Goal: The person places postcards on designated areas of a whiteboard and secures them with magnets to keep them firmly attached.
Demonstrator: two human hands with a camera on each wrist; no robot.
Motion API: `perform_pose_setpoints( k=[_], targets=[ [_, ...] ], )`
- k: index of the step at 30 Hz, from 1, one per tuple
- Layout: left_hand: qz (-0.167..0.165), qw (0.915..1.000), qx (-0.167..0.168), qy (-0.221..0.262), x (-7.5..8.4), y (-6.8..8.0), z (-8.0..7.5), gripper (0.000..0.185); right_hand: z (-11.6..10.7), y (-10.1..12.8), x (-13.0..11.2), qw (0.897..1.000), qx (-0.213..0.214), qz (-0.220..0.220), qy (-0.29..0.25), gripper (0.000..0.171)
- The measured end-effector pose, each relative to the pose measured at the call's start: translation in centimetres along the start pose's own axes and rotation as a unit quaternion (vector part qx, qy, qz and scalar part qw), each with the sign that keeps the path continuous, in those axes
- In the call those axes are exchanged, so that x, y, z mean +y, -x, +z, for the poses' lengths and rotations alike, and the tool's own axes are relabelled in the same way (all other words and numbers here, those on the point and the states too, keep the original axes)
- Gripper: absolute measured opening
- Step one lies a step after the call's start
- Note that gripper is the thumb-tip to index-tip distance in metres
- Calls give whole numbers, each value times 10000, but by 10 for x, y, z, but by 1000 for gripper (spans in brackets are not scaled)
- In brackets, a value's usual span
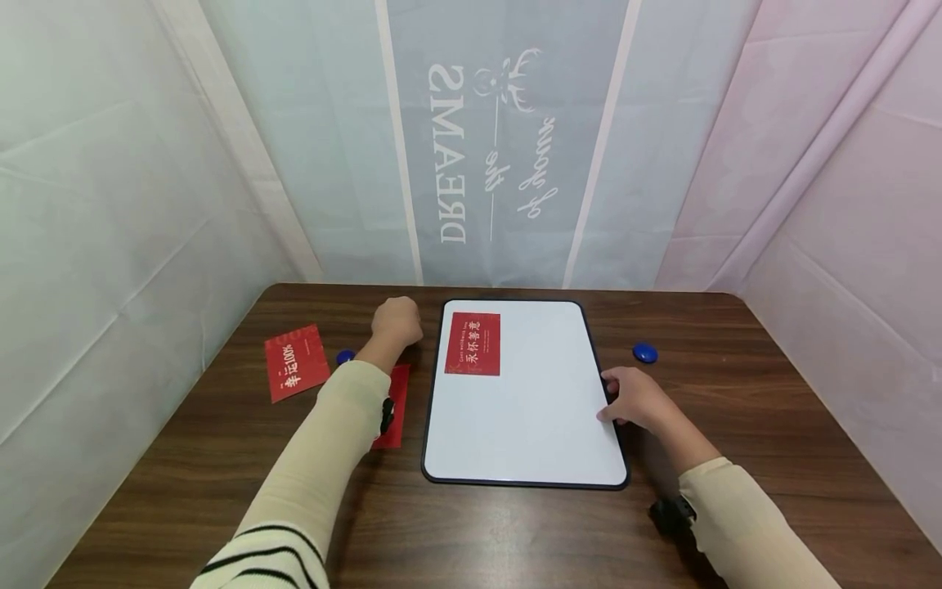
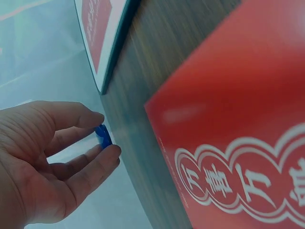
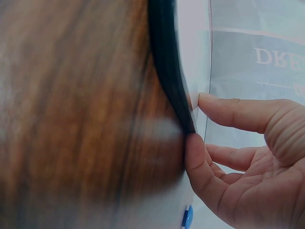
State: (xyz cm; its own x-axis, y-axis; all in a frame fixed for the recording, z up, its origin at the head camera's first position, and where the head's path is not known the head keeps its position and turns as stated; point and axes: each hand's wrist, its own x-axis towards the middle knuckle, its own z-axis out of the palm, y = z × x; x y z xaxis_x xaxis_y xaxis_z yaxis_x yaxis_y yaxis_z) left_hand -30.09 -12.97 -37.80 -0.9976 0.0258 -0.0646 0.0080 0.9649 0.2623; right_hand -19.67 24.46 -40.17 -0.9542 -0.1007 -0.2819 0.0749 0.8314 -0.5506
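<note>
Care was judged needed: the blue magnet (image 2: 103, 135), pinched in the left hand (image 1: 396, 321) just left of the whiteboard (image 1: 545, 442), was best lowered flat while the right hand (image 1: 634, 398) gripped the board's edge on the counter (image 1: 471, 532).

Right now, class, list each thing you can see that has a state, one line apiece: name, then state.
Left hand: pinches a blue magnet.
Right hand: grips the whiteboard's edge.
Whiteboard: flat on the table, one red card on it.
Magnet by the board: lying loose.
Left card: flat, face up.
Card under the arm: partly covered.
</note>
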Motion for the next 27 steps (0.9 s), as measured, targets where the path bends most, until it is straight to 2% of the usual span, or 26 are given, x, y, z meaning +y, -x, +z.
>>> perform_pose_setpoints(
  k=[3, 8, 11, 18, 27],
  targets=[
    [100, 9998, 107, 147, 6, 0, 2, 5, 1, 0, 0, 10000, 6, 14, -9, 77],
    [459, 9980, 279, 329, 17, 0, 8, 27, 2, 0, 1, 10000, 28, 0, -16, 76],
    [661, 9962, 332, 466, 23, 0, 11, 32, 1, 0, 1, 10000, 17, -10, -20, 76],
    [901, 9920, 444, 760, 34, -1, 14, 30, 1, 0, 2, 9999, 39, -56, -88, 76],
    [1078, 9889, 351, 962, 47, -8, 18, 32, 4, 0, 3, 9999, 26, 25, -119, 76]
  ],
)
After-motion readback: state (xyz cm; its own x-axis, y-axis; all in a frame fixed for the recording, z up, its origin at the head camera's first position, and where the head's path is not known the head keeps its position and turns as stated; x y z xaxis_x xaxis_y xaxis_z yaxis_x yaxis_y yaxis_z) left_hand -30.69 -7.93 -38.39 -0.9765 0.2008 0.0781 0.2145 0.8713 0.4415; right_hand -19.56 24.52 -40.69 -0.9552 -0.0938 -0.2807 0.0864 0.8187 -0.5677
